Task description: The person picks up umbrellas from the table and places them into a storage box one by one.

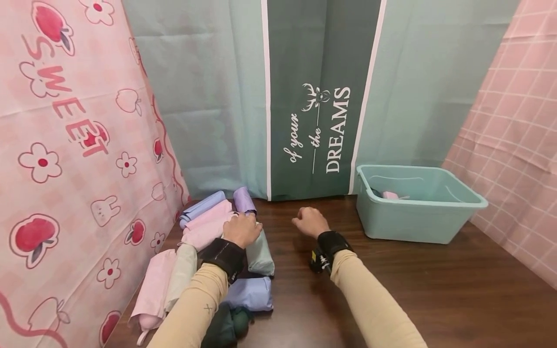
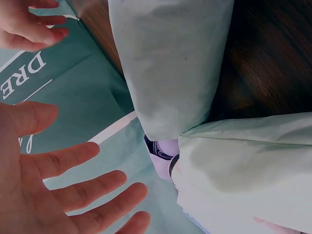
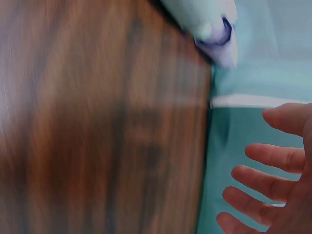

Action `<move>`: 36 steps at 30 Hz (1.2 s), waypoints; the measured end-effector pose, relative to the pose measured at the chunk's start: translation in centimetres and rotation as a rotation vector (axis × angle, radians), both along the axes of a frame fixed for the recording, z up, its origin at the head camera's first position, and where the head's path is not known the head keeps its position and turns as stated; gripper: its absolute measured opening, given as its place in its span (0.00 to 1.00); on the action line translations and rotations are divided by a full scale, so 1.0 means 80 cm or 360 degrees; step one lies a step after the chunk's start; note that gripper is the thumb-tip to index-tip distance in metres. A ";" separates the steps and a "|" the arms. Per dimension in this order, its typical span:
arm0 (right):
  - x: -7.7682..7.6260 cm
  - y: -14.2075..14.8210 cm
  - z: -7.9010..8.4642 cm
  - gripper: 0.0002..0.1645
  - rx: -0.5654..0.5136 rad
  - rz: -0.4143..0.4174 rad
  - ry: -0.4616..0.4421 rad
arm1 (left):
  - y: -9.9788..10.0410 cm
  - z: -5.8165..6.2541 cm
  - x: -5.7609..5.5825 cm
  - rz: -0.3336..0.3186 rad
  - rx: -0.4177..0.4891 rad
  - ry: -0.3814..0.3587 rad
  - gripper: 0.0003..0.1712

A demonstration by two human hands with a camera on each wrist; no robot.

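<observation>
My left hand (image 1: 242,229) hovers over several folded umbrellas, its fingers spread with nothing between them in the left wrist view. Nearest to it are a pale green umbrella (image 1: 260,253), a pink umbrella (image 1: 209,224) and a purple umbrella (image 1: 244,199). A blue umbrella (image 1: 209,205) lies behind the pink one. Closer to me are another pink umbrella (image 1: 154,282), a whitish-green one (image 1: 182,270), a lavender-blue one (image 1: 252,294) and a dark green one (image 1: 226,324), partly covered by my left arm. My right hand (image 1: 311,221) is above the table, fingers apart and holding nothing (image 3: 263,180).
A light teal plastic bin (image 1: 413,220) stands at the right on the dark wooden table (image 1: 304,309). Inside it a small pink item (image 1: 390,195) and something dark show. Patterned cloths (image 1: 209,96) hang at the back and both sides.
</observation>
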State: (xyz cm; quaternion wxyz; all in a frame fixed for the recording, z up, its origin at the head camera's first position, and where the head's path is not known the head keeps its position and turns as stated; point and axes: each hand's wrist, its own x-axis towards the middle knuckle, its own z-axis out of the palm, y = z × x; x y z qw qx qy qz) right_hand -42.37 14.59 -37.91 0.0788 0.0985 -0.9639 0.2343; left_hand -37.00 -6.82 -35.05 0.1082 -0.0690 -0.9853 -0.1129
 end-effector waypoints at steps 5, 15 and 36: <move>0.014 -0.039 -0.012 0.16 -0.0091 0.0035 -0.0116 | -0.001 0.001 0.002 -0.0006 -0.0025 -0.0017 0.23; 0.037 -0.094 -0.042 0.34 -0.0197 0.0123 -0.0310 | -0.012 -0.001 0.004 -0.0004 0.0032 -0.0043 0.20; 0.042 -0.133 -0.043 0.32 -0.0179 0.0077 -0.0299 | -0.035 -0.002 0.014 0.0025 0.0074 -0.0071 0.18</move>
